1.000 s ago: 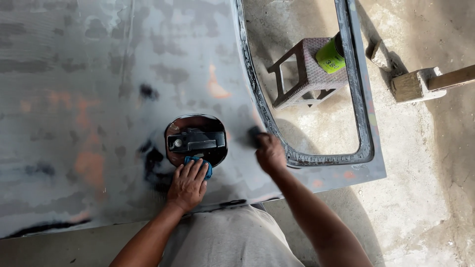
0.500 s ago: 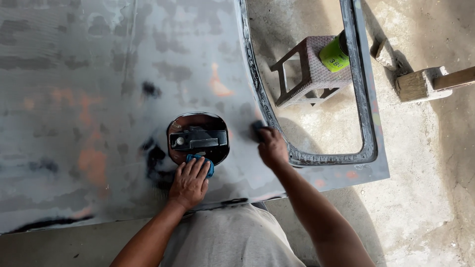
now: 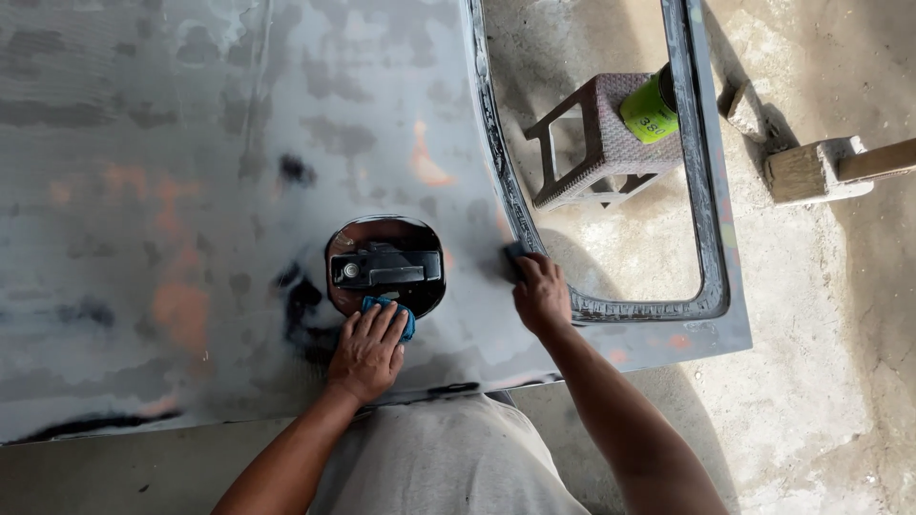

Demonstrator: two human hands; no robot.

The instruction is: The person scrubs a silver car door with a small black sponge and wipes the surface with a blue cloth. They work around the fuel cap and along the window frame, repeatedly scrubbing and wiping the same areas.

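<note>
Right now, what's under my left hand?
A blue cloth sticks out beneath the left hand at the round opening in the grey panel. The hand hides the rest of it.

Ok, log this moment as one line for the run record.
left hand: pressing blue cloth at round recess | right hand: dark pad on grey panel by window frame | stool beyond

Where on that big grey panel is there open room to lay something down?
The grey panel is bare across its whole upper left, above the round recess. It is crowded near the bottom edge: the left hand presses a blue cloth there, and the right hand works beside the window frame.
</note>
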